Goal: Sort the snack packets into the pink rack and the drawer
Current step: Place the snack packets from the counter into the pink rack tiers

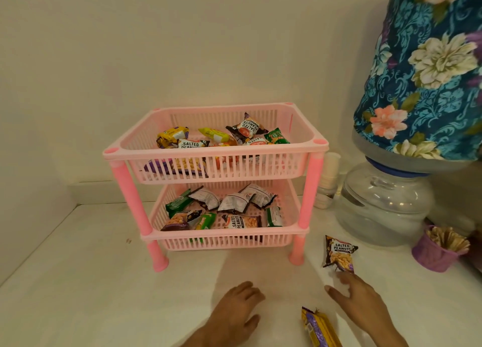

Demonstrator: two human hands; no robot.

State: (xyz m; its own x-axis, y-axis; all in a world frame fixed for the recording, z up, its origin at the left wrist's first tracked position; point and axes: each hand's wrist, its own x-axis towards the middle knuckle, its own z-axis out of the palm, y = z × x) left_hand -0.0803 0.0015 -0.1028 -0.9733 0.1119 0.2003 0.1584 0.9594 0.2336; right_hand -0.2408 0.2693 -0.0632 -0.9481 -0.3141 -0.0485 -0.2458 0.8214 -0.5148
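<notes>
Right hand (361,298) reached out over the white counter (78,281), fingers spread and empty, its forefinger at the lower corner of a salted peanuts packet (339,252); whether it actually touched the foil was hard to tell from this angle. Left hand (236,311) lay loosely curled and empty on the counter in front of the pink rack (216,151).

Both tiers of the rack already held mixed packets, so the sorting looked well along. Two packets remained loose: the peanuts just beside the rack's right front leg, and a yellow-and-purple packet (319,328) near the right wrist. No drawer was in view.

Next, I judged, the hand would need to pinch the peanut packet and lift it over a tier's rim. A clear water dispenser base (383,203) with a floral-covered bottle (427,67) stood close behind, and a purple cup of sticks (435,252) to the right, narrowing that side.
</notes>
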